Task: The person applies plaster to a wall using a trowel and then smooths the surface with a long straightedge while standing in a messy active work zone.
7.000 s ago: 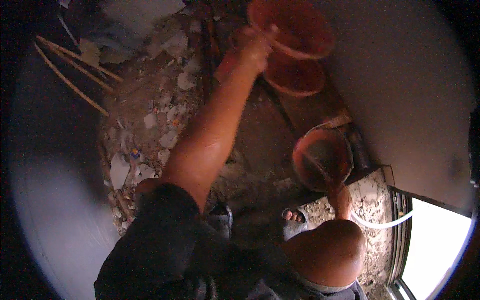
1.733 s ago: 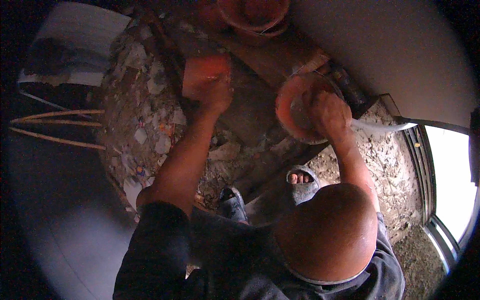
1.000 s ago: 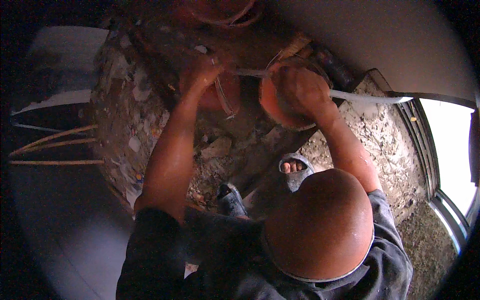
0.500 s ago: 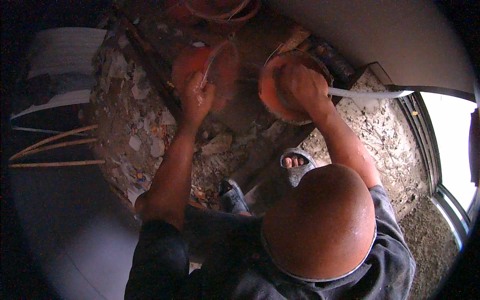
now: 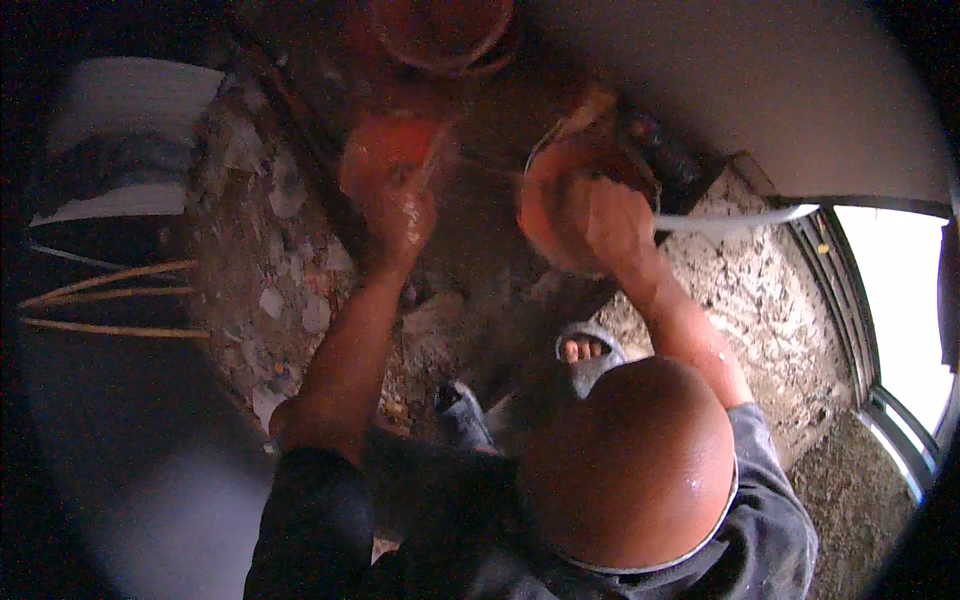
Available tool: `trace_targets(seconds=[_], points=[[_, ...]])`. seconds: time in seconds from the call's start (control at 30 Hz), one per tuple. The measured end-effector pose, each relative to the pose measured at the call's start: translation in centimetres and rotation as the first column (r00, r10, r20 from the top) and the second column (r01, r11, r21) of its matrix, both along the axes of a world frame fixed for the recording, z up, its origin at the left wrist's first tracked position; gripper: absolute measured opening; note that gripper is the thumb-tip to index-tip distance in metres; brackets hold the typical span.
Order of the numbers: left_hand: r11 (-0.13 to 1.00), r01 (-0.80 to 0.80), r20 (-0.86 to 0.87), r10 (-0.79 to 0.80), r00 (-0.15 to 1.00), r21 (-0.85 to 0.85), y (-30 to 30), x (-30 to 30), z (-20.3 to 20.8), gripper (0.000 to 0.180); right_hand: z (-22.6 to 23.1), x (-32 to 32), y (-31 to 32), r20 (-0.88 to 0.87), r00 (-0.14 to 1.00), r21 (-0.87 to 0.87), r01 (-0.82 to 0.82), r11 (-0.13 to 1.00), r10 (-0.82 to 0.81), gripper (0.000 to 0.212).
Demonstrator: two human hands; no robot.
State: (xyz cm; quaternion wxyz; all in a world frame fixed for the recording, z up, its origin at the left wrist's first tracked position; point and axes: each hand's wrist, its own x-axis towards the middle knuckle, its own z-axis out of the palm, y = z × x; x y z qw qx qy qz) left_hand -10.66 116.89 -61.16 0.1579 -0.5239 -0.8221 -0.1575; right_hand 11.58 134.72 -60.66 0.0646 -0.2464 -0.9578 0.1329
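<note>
Red pail [image 5: 390, 145] is in the closed left hand [image 5: 400, 215], back from the far buckets [image 5: 440, 40], so it's now near the bucket [image 5: 538, 215]; the hose [image 5: 740, 222] reaches the right hand [image 5: 612, 222] over that bucket, its grip too dark to tell.

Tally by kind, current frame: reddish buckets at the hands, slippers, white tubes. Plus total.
Reddish buckets: 2 (one at the left hand, one at the right hand)
Slippers: 2
White tube: 1
Total: 5
</note>
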Motion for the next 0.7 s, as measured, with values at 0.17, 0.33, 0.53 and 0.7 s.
trace_targets(seconds=[0.17,0.33,0.53,0.7], points=[[0.807,-0.439,0.844,-0.129,0.521,0.395,2.1,2.3,1.2,0.032,0.3,-0.9,-0.7,0.230,0.973,-0.125,-0.010,0.992,0.039,0.012],[0.889,0.010,0.138,0.060,0.989,-0.457,-4.7,-6.0,-3.9,0.035,-1.5,-1.6,-0.8,0.402,0.916,-0.303,0.131,0.944,0.002,0.031],[0.851,-0.463,-0.488,0.304,0.819,-0.248,-7.4,-17.7,5.5,0.037,-4.7,-0.5,-1.7,0.457,0.889,-0.322,0.122,0.939,0.041,0.028],[0.768,-0.420,0.540,0.115,0.834,0.484,-5.2,-17.6,17.1,0.034,-5.8,0.6,-1.4,0.461,0.886,-0.352,0.125,0.927,0.055,0.029]])
